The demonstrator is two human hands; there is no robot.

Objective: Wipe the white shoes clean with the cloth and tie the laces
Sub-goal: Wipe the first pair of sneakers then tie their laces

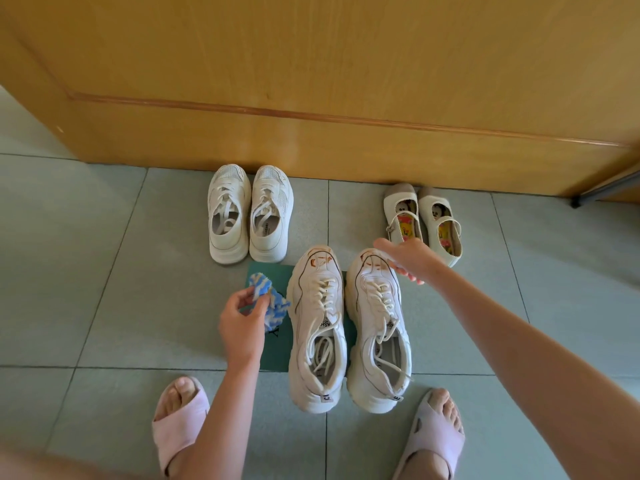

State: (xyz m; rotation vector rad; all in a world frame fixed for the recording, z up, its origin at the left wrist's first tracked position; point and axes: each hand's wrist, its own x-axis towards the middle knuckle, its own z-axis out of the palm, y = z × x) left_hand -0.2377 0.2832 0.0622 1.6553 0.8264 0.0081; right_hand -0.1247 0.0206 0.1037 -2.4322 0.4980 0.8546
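Observation:
Two big white sneakers stand side by side on a green mat (277,348), toes pointing away from me. The laces of the left sneaker (317,327) and the right sneaker (379,327) lie loose, with ends tucked into the openings. My left hand (242,323) pinches a fluffy blue-and-white cloth (268,297) just left of the left sneaker. My right hand (408,258) rests on the toe of the right sneaker, fingers curled around its outer side.
A smaller pair of white sneakers (249,213) stands by the wooden door (311,81). A pair of cream strap shoes (424,220) sits to the right. My feet in pink slippers (180,420) flank the big sneakers on grey-green tiles.

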